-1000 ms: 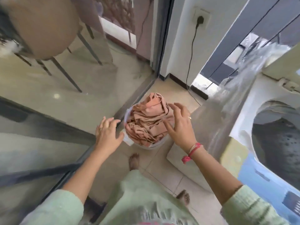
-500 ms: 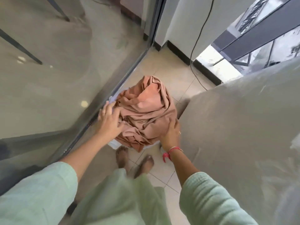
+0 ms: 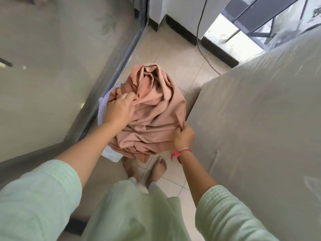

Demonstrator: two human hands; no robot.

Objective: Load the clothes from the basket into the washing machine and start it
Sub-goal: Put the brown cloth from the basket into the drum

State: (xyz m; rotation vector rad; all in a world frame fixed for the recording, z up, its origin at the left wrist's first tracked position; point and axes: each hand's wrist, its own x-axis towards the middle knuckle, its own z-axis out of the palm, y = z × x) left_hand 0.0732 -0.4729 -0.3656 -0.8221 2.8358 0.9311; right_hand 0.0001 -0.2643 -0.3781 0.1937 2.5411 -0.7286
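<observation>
While both hands grip the clothes [image 3: 152, 112] — glass door [image 3: 60, 75] just beside.

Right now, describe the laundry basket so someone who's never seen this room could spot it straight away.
Find the tiled floor strip between the glass door and the grey covered machine. The basket sits there under a heap of peach cloth gripped by the left hand and right hand. Only its white rim shows.

Floor: we see beige tiles [image 3: 175, 54].
Cable: we see a black cord [image 3: 201, 44] running down the wall to the floor.
Left: we see a glass door [image 3: 57, 66].
</observation>
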